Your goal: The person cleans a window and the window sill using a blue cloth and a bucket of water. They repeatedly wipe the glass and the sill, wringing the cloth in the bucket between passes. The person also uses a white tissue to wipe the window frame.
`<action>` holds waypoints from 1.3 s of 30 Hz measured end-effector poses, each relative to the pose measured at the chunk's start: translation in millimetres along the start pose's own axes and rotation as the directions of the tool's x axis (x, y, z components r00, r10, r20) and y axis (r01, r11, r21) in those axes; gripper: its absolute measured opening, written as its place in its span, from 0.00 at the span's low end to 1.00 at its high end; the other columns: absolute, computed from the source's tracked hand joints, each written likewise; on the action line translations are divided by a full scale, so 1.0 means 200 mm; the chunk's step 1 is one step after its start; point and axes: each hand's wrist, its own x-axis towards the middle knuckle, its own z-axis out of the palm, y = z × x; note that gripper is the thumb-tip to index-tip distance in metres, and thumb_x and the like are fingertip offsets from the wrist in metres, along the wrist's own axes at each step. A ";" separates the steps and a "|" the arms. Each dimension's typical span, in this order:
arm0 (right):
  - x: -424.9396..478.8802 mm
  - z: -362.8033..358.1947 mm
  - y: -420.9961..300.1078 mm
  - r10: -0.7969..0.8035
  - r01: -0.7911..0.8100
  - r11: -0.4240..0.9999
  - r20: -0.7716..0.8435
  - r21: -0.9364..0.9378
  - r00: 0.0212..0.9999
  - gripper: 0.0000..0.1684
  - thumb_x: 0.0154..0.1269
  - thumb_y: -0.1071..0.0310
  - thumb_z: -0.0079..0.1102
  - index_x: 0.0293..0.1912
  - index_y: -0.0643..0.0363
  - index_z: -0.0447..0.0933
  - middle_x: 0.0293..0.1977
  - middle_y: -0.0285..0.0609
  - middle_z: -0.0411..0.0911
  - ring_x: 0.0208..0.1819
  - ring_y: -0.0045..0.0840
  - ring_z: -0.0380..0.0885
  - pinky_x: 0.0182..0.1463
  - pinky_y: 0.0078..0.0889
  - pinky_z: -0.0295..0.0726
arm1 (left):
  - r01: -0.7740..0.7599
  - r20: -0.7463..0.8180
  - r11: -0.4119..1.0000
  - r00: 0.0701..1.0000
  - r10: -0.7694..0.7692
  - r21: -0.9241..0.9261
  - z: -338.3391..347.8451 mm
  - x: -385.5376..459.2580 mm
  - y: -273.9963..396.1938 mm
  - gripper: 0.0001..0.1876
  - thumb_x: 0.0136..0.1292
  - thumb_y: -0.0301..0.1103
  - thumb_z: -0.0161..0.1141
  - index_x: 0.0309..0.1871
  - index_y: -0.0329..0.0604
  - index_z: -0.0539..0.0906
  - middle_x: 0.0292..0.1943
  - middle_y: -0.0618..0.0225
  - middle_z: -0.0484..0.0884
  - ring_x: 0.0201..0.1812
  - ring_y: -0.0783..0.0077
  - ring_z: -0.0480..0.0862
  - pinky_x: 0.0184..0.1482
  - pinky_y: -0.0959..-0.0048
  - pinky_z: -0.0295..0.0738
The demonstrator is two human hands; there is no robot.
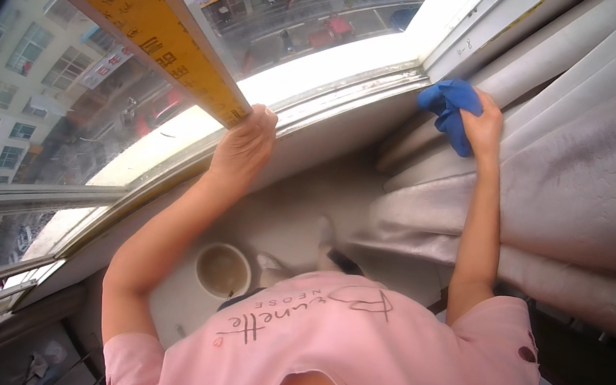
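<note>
A crumpled blue cloth (452, 110) is bunched in my right hand (483, 127). It is at the right end of the window sill track (356, 93), close to the corner of the white window frame (450, 50). My left hand (247, 141) grips the lower end of an upright sash frame (173, 45), whose face carries yellow film with printed writing. The fingers curl around its edge and are partly hidden. Glass panes (89, 67) stand on both sides of this upright, with smears on them.
Grey patterned curtains (582, 179) hang at the right, against my right forearm. A bucket of cloudy water (223, 270) stands on the pale floor (304, 216) near my feet. Beyond the glass, far below, lies a street (311, 32) with vehicles and buildings.
</note>
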 end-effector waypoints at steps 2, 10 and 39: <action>0.04 -0.05 0.11 -0.056 0.056 0.998 0.007 0.035 0.998 0.19 0.51 0.74 0.63 0.47 0.62 0.80 0.44 0.48 0.82 0.45 0.38 0.80 0.53 0.31 0.76 | -0.039 0.005 0.997 0.999 0.040 -0.064 -0.04 0.01 -0.02 0.17 0.54 0.32 0.54 0.47 0.36 0.81 0.48 0.62 0.74 0.62 0.62 0.66 0.74 0.65 0.43; 0.10 0.29 0.12 -0.339 0.337 0.941 0.099 0.035 0.936 0.21 0.51 0.76 0.62 0.49 0.60 0.79 0.48 0.44 0.80 0.51 0.39 0.75 0.57 0.34 0.73 | 0.084 0.043 0.979 0.996 -0.077 -0.186 0.05 -0.31 -0.06 0.20 0.50 0.28 0.54 0.49 0.34 0.78 0.49 0.62 0.76 0.60 0.66 0.70 0.72 0.69 0.53; -1.12 1.75 -1.19 -0.584 0.510 0.810 0.472 0.290 0.660 0.31 0.39 0.68 0.68 0.48 0.63 0.76 0.33 0.42 0.77 0.40 0.37 0.71 0.43 0.36 0.74 | 0.485 0.250 0.820 0.871 -0.422 -0.306 0.55 -1.32 0.02 0.19 0.55 0.23 0.54 0.52 0.41 0.78 0.52 0.67 0.77 0.62 0.67 0.72 0.72 0.61 0.51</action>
